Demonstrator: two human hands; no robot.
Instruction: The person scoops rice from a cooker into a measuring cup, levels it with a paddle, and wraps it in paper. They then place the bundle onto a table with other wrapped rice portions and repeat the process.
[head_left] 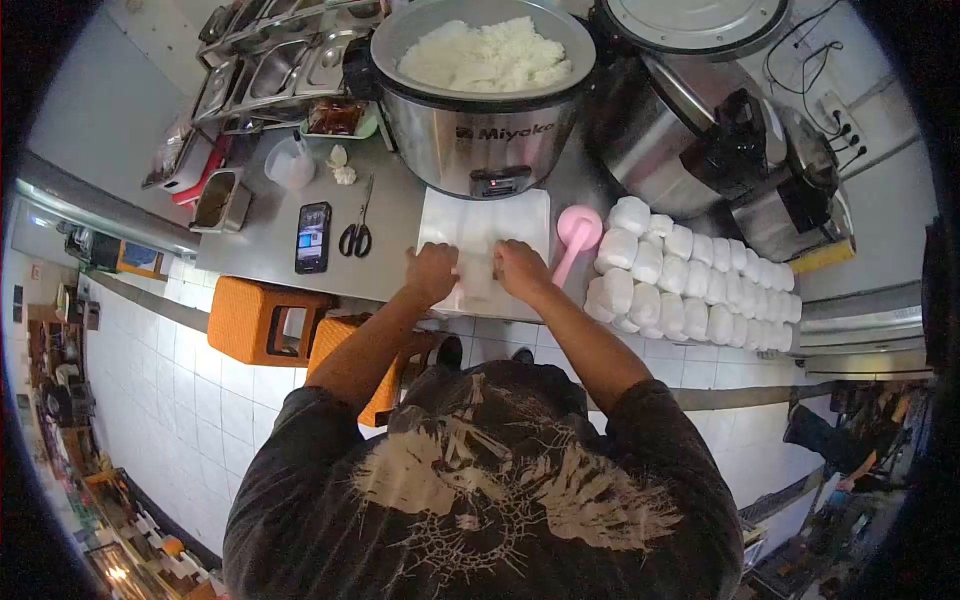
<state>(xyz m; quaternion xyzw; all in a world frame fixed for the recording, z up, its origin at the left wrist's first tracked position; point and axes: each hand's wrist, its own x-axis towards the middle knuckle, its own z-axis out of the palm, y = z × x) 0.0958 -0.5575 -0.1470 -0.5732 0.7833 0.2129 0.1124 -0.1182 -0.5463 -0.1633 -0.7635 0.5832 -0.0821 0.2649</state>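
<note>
A white sheet of paper or film (480, 215) lies on the metal table in front of a large rice cooker (530, 150) heaped with white rice (485, 55). My left hand (433, 272) is at the sheet's left side, fingers curled in. On its right side my right hand (520, 268) is curled as well. Whatever the fingertips pinch is too small to make out. Just right of the sheet rests a pink scoop (577, 230). Beyond the scoop, many white wrapped bundles (672, 275) are stacked in rows.
Black-handled scissors (355, 238), a phone (313, 238), a plastic cup (290, 162) and a metal container (222, 202) occupy the left of the table (388, 270). Another large cooker (650, 130) stands at the back right. Orange stools (262, 320) are below the front edge.
</note>
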